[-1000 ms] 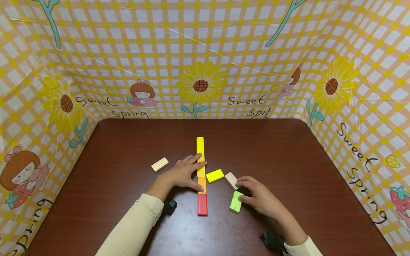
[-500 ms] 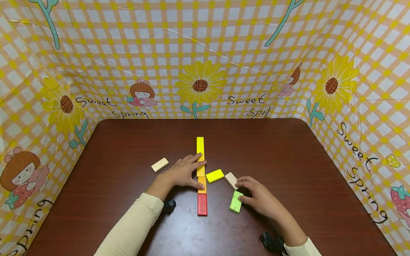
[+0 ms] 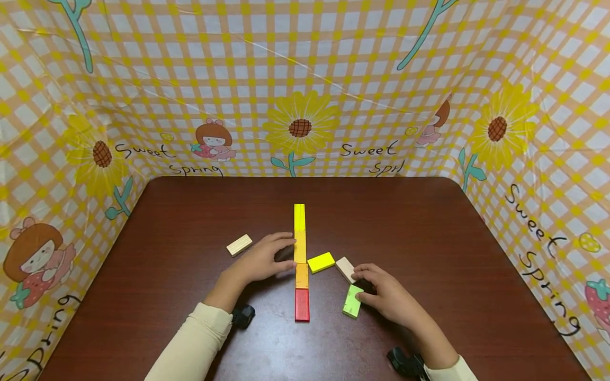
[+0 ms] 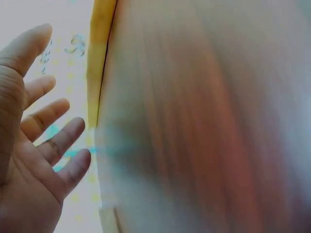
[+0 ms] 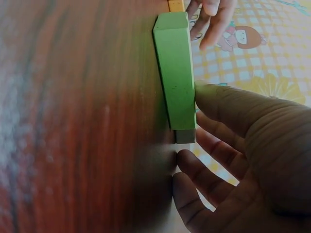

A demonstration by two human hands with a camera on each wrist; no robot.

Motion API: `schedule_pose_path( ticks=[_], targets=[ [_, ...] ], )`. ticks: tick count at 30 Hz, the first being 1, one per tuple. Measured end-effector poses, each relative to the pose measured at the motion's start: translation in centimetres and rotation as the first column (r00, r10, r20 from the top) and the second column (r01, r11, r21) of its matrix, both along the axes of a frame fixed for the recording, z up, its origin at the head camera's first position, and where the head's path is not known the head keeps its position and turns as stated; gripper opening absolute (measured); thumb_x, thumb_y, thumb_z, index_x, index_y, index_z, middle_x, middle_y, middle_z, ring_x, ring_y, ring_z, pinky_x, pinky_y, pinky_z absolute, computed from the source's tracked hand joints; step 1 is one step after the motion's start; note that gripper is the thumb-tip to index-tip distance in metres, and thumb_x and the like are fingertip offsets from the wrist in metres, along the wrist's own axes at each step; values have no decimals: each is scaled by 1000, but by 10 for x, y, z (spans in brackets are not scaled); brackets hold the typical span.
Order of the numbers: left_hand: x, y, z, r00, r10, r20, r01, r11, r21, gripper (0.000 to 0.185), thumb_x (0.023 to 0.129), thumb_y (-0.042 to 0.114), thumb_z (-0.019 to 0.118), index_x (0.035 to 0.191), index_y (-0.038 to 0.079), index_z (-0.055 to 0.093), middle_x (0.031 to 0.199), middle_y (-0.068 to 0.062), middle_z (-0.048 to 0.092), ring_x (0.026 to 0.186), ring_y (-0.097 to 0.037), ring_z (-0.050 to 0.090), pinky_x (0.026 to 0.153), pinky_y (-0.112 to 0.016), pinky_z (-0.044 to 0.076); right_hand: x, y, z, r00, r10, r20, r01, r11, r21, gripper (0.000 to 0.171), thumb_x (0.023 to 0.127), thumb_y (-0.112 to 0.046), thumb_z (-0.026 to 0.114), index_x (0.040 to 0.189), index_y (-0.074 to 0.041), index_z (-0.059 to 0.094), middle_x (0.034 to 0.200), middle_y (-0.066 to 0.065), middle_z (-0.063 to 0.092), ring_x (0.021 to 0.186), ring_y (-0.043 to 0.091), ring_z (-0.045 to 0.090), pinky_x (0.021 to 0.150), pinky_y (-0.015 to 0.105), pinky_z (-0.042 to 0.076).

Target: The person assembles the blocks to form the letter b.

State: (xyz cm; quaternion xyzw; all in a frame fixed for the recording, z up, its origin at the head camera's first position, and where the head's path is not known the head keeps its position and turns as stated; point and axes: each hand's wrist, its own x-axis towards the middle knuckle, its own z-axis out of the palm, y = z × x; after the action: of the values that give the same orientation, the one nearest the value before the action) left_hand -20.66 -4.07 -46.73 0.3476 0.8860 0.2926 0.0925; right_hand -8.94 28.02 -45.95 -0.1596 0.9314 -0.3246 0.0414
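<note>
A straight line of flat wooden blocks runs away from me on the table: red nearest, then orange, yellow-orange and yellow. Just left of this line is my left hand, its fingers spread and its fingertips right at the blocks' side; in the left wrist view nothing lies in it. My right hand rests its thumb on a light green block. Its other fingertips are at the near end of a pale wood block. A bright yellow block lies between that one and the line.
Another pale wood block lies alone, left of the line and beyond my left wrist. The dark brown table is enclosed at the back and sides by a checked cloth with sunflowers.
My left hand has drawn back to the left, off the top of the block line. The right hand and the blocks stay as they were.
</note>
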Motion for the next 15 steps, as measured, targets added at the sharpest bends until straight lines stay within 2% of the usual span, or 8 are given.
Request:
schedule_pose_path(
  ticks=[4,8,11,15],
  targets=[
    [0,-26,10,995,68,-67,-66,997,42,51,95,30,69,138,5,58,141,-10,52,131,-31,46,105,-49,40,0,1,-1,1000,-2,-4,2,1000,0,34,87,-6,76,120,-6,67,134,7,56,125,30,53,101,51,42],
    [-4,-53,14,978,165,-129,-159,986,59,43,94,24,70,132,4,62,130,-8,57,123,-30,51,97,-48,46,1,2,-2,1000,-7,-8,7,1000,2,34,87,-7,76,120,-7,67,134,5,56,125,29,53,101,51,43],
    [-8,-71,14,968,221,-122,-214,974,73,40,93,21,71,128,4,65,124,-8,59,114,-30,54,89,-47,48,1,2,-2,1000,-10,-12,10,1000,-2,34,87,-7,76,120,-7,68,134,5,56,124,29,54,100,51,43],
    [-11,-88,12,960,273,-61,-267,960,81,37,91,18,73,124,3,67,119,-7,61,105,-30,59,85,-47,49,1,1,-2,1000,-10,-19,10,1000,-9,34,87,-7,76,120,-7,68,133,5,56,124,29,54,100,51,43]
  ],
)
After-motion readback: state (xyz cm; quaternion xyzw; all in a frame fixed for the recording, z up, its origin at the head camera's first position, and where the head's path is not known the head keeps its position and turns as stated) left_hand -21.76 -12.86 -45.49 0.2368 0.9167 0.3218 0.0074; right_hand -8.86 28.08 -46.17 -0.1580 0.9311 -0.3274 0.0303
